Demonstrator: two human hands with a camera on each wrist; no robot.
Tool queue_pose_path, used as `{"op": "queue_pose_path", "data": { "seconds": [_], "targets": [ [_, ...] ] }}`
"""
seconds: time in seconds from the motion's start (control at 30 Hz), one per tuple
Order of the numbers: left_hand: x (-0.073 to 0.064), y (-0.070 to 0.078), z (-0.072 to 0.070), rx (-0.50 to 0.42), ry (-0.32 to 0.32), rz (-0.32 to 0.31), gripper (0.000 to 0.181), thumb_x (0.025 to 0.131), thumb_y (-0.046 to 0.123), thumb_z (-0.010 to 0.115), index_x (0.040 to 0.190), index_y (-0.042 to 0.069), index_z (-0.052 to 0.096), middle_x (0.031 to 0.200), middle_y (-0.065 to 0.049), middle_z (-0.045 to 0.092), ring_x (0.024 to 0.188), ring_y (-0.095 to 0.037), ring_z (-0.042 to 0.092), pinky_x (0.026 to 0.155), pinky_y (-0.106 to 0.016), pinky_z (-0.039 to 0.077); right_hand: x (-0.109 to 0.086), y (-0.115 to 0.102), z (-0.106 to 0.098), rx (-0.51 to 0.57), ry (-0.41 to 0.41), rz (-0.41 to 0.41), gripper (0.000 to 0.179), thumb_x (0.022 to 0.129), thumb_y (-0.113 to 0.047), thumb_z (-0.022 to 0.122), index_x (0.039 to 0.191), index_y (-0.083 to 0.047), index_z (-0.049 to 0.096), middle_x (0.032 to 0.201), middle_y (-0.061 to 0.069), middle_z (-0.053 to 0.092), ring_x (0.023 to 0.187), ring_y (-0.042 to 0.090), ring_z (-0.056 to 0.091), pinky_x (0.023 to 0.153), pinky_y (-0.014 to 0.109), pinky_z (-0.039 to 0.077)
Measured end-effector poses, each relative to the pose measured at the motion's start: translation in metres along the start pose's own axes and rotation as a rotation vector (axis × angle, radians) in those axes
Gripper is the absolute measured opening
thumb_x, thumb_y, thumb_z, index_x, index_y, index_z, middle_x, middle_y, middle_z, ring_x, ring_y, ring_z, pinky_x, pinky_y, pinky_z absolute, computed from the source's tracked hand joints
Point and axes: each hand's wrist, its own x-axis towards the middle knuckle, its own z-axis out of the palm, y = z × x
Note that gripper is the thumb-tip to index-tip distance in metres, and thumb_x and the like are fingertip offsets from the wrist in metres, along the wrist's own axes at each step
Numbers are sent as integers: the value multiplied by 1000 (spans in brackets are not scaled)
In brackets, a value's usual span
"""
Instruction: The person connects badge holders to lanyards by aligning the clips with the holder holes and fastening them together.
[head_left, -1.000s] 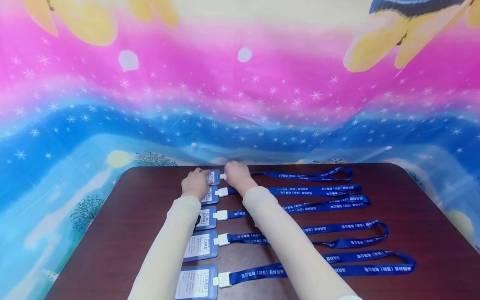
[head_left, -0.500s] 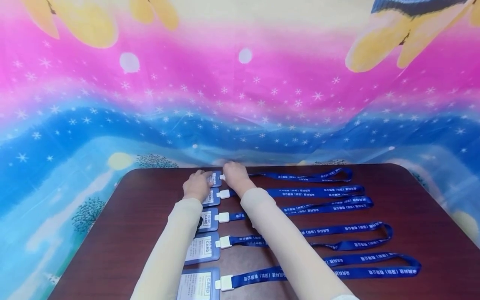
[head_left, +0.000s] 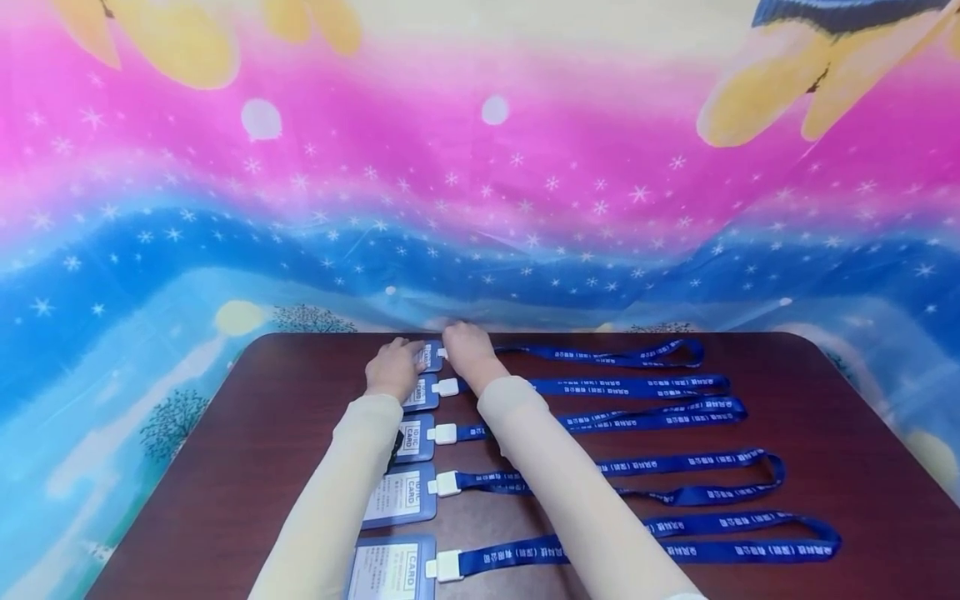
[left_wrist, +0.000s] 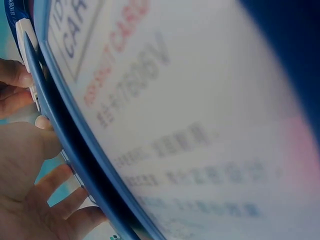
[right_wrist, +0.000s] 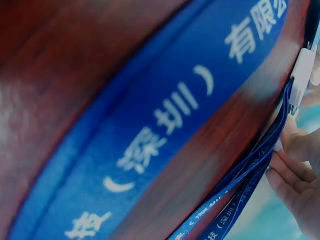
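At the far edge of the table, my left hand (head_left: 392,369) holds the farthest badge holder (head_left: 432,356), a blue-framed card case. In the left wrist view its thumb and fingers (left_wrist: 55,177) lie along that badge, partly hidden behind a nearer badge holder (left_wrist: 150,115). Just to the right, my right hand (head_left: 468,357) pinches the white lanyard clip (head_left: 442,353) at the badge's end. Its blue lanyard (head_left: 600,355) trails off to the right. In the right wrist view, thumb and fingertips (right_wrist: 290,172) meet at the lanyard's end, beside another white clip (right_wrist: 302,75).
Several more badges lie in a column toward me, such as the nearest badge holder (head_left: 390,571), each clipped to a blue lanyard (head_left: 787,550) stretched rightward. My forearms pass over some of them. A printed cloth backdrop (head_left: 480,208) stands behind the dark wooden table (head_left: 247,433).
My right hand has shifted slightly left, closer to the far badge. The left hand stays almost in place, and the laid-out badges have not moved.
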Motion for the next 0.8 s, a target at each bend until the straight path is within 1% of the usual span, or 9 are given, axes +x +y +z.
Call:
{"op": "queue_pose_path", "data": {
  "seconds": [0.2,0.43,0.57,0.67,0.8],
  "targets": [
    [-1,-1,-2,5,-14,-4,46,101,26,58,146,18,52,151,-17,42,137,-37,40,99,-57,44,0,-3,-3,-2,1,-16,19,96,-21,67,111,-11,73,108,6,68,96,22,65,84,35,56],
    [-1,-2,-3,-3,-14,-11,47,101,26,57,147,18,51,152,-17,40,139,-37,37,101,-58,42,0,-5,-2,9,14,-8,18,95,-22,68,108,-12,73,105,5,68,94,20,66,83,35,56],
    [-1,0,-1,-15,-22,-22,47,101,25,58,146,18,51,153,-17,39,139,-37,37,102,-59,42,-2,-2,-4,28,-12,-7,17,96,-22,67,108,-11,73,104,5,68,93,20,66,82,35,56],
    [1,2,0,-42,-23,-19,46,101,24,58,146,17,51,153,-17,39,139,-38,37,101,-60,41,-4,0,-7,44,-28,-2,15,96,-21,67,105,-10,73,103,5,68,93,20,66,82,35,56],
    [2,2,1,-73,-33,-35,47,102,22,53,148,17,48,154,-16,36,141,-37,33,102,-61,39,-5,2,-8,46,-49,-17,18,96,-21,67,109,-10,72,110,6,66,97,21,65,84,36,56]
  ]
}}
